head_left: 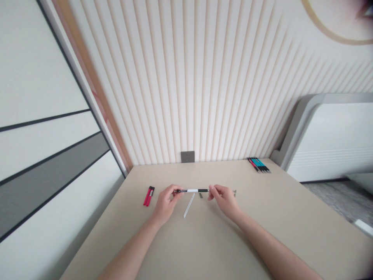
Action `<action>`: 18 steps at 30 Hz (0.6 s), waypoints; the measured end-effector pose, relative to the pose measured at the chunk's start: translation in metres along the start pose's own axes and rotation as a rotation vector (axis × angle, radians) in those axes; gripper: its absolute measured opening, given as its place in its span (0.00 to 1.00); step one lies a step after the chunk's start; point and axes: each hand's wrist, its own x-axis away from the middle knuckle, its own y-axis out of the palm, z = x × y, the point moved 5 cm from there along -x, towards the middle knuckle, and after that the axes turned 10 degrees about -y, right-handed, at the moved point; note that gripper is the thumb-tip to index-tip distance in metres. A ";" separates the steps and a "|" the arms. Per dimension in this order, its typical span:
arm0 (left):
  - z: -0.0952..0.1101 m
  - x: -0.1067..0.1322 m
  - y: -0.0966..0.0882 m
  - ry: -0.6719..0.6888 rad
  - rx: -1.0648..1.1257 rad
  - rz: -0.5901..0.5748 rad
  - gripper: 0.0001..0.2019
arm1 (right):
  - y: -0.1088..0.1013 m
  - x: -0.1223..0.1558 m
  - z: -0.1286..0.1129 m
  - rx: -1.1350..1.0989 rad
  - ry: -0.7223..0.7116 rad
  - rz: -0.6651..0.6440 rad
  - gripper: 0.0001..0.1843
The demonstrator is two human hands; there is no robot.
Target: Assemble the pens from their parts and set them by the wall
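Note:
A thin pen with a white middle and black ends is held level just above the beige table. My left hand pinches its left end. My right hand pinches its right end. A pale slim tube lies on the table under the pen, slanting toward me. Two small dark parts lie on the table, one below the pen and one just right of my right hand.
Two red pens lie together left of my left hand. A row of several pens, teal, red and black, lies at the table's far right corner. A grey wall socket sits behind the table. A white bed stands to the right.

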 end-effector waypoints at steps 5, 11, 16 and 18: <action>-0.005 -0.001 -0.001 -0.041 0.040 0.018 0.09 | -0.009 -0.001 -0.006 0.076 -0.124 0.051 0.20; -0.007 -0.001 -0.001 -0.063 0.080 0.027 0.09 | -0.011 -0.001 -0.017 0.189 -0.287 -0.002 0.13; -0.006 -0.001 0.000 -0.053 0.092 0.012 0.09 | -0.008 -0.002 -0.014 0.266 -0.256 -0.050 0.16; -0.005 0.000 0.001 -0.045 0.083 -0.002 0.09 | -0.006 -0.002 -0.013 0.266 -0.235 -0.077 0.22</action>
